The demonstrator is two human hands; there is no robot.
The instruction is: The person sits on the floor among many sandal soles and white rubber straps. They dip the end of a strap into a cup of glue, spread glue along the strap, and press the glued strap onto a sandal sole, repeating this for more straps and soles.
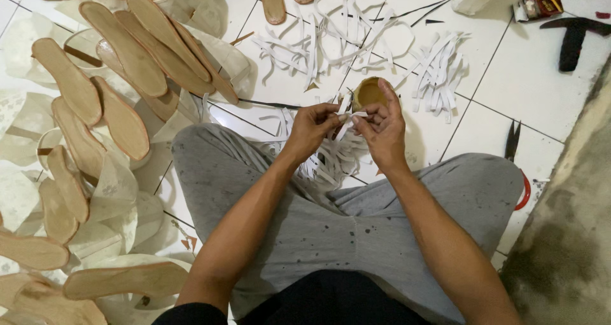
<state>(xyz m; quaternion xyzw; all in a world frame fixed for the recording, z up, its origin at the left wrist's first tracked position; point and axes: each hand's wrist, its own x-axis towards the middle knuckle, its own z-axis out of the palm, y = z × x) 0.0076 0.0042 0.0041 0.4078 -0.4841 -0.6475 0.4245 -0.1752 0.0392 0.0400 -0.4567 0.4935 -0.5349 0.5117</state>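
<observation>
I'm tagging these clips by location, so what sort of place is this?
Probably a small home footwear workshop, worked on the floor: tan shoe insoles piled on white floor tiles, cut white strips scattered about, and both hands, left and right, working one strip.

The person wears loose grey trousers [356,223] (flecked with small dark spots) and a black top [318,303]; the forearms are bare.

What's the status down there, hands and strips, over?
Left hand and right hand both pinching one white strip. Small round tin just beyond. Loose strips piled below; nothing blocking.
</observation>
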